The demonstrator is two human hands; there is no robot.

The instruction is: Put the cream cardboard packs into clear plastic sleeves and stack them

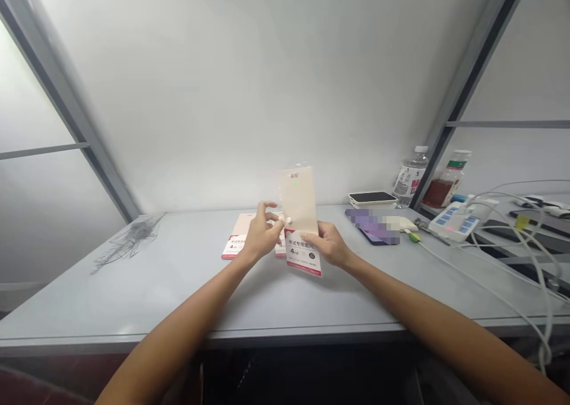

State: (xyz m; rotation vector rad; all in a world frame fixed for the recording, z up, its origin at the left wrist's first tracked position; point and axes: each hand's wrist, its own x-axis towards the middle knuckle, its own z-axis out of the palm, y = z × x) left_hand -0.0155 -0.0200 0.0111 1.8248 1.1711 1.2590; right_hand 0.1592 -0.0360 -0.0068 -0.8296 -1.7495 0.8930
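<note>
My right hand [328, 244] grips a tall beige packet [300, 215] with a red and white label at its bottom, holding it upright above the grey table [178, 286]. My left hand [262, 233] pinches something small and white at the packet's left edge, fingers curled. Behind my left hand, similar packets [237, 239] lie flat on the table.
To the right lie a dark phone [376, 230], a white box with a dark top [372, 199], a clear bottle [409, 176], a bottle with reddish liquid [447, 182], a white power strip [454, 221] and several cables [512, 298]. A crumpled clear wrapper [129, 239] lies at left.
</note>
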